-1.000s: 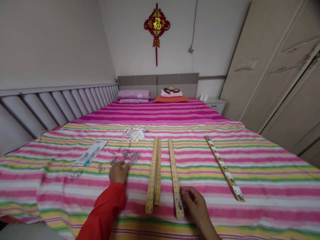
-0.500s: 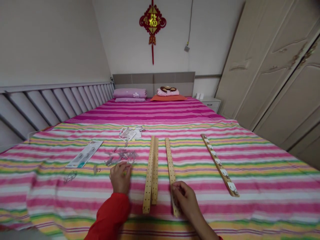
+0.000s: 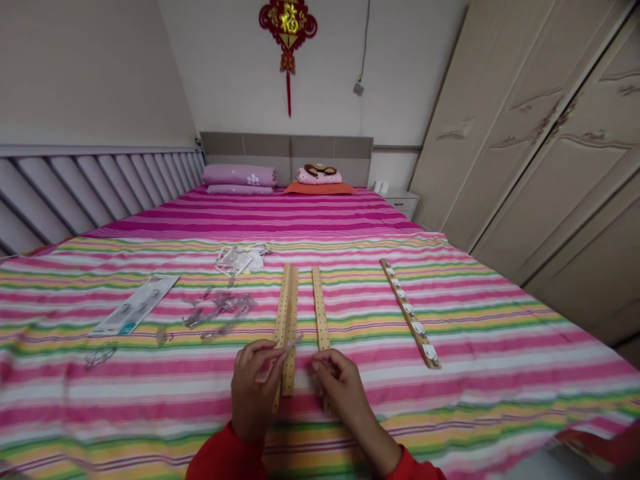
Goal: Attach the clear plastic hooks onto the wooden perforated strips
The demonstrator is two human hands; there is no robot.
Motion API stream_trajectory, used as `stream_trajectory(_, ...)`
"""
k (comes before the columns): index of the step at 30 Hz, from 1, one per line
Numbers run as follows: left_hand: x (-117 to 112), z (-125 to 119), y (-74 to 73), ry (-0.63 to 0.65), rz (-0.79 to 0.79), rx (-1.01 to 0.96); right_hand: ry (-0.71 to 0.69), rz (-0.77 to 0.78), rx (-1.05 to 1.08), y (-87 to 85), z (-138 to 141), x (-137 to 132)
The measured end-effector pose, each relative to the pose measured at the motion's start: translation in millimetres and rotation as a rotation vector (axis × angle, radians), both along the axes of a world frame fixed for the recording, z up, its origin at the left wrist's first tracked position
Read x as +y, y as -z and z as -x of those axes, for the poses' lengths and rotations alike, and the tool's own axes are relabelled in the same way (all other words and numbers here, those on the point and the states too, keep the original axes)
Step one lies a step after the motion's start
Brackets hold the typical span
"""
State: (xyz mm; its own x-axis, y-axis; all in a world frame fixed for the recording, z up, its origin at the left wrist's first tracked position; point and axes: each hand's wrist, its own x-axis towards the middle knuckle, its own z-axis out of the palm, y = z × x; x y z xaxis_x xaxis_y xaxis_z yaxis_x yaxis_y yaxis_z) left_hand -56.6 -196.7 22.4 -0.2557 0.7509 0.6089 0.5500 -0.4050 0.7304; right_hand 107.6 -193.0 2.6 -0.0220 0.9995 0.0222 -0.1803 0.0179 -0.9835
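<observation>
My left hand [image 3: 254,387] is closed in a pinch on a small clear plastic piece [image 3: 296,341], held above the pair of wooden strips. These perforated wooden strips [image 3: 283,307] lie side by side on the bed. To their right is another perforated wooden strip [image 3: 320,307]. Over its near end my right hand [image 3: 345,387] has its fingers pressed together; what is between them cannot be made out. Clear plastic pieces [image 3: 227,303], some with metal parts, lie scattered beyond my left hand. Farther right, a wooden strip with several white hooks [image 3: 409,310] rests on the sheet.
A striped sheet [image 3: 475,320] covers the bed. At the left lie a long plastic package [image 3: 137,307] and thin metal rings [image 3: 101,355]. Small cards and packaging [image 3: 243,260] are farther back. A bed rail [image 3: 100,187] borders the left side; a wardrobe [image 3: 525,133] stands at the right.
My left hand has moved from the scattered pieces toward the wooden strips, carrying a clear plastic piece. My right hand stays by the single strip. The view has shifted slightly right and down.
</observation>
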Motion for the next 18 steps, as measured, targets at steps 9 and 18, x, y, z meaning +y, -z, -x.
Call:
stream_trajectory(9, -12, -37, -16.9, 0.376, 0.891, -1.42, 0.06, 0.077, 0.149, -23.0, -15, -11)
stream_trajectory(18, -18, -47, -19.7, 0.26, 0.597, -0.721, 0.144, 0.046, 0.151, -28.1, -41, -14)
